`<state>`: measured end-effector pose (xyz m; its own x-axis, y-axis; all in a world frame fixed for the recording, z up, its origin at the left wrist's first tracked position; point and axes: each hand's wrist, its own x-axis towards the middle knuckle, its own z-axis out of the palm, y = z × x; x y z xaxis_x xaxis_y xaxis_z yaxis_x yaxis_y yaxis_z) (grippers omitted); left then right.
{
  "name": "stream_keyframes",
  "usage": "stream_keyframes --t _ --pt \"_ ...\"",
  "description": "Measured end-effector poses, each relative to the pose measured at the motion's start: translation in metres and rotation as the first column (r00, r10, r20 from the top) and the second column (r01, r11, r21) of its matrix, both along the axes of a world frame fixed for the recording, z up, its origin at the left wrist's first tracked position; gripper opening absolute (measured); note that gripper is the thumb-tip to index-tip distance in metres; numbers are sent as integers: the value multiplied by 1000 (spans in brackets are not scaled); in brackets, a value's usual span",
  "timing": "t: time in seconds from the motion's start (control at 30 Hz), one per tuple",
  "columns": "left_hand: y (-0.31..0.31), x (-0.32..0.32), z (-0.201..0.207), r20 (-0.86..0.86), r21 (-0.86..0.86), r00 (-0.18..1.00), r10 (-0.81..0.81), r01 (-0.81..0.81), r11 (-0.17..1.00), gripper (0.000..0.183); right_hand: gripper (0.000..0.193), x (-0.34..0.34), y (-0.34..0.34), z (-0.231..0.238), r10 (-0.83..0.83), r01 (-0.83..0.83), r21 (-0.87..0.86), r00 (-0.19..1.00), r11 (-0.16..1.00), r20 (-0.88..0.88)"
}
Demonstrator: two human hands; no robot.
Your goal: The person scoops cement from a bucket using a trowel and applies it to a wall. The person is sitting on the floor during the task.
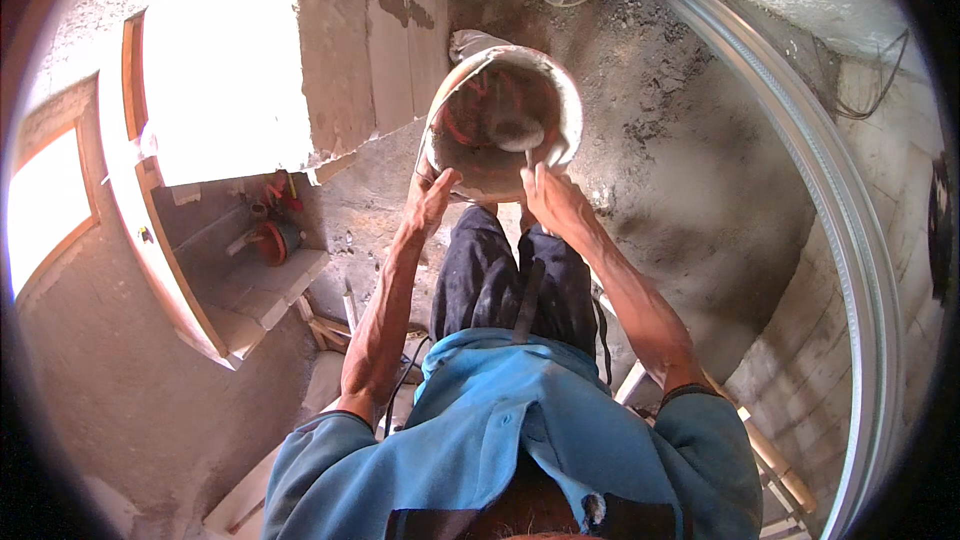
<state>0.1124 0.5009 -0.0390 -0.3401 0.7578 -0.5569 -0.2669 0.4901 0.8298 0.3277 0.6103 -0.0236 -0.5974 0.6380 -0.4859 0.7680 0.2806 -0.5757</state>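
In front of my knees a round, whitish-rimmed bucket [573, 112] is tipped with its mouth toward me. Its inside is dark, with reddish streaks on the far wall. My left hand [436, 196] is closed on the near left part of the rim. At the near right of the mouth, my right hand [550, 198] is closed around the handle of a tool. The tool's pale, rounded head [516, 134] is inside the bucket; it is blurred, so I cannot tell its exact kind.
Long metal profiles [838, 210] curve along the right side. A yellowish cable [590, 2] lies at the far end. To the left, a block wall [345, 50] meets a bright window opening, with a reddish round object [277, 240] on the ledge. Wooden pieces [785, 470] are below me.
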Motion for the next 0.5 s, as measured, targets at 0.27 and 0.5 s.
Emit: stream_keyframes --t 0.27,0.5 --pt "-4 5 21 110 -20 992 60 -59 998 60 52 -11 45 62 -227 220 -358 974 907 21" --pt "5 9 42 117 21 987 114 -118 993 61 57 2 31 57 62 -13 -515 995 857 78"
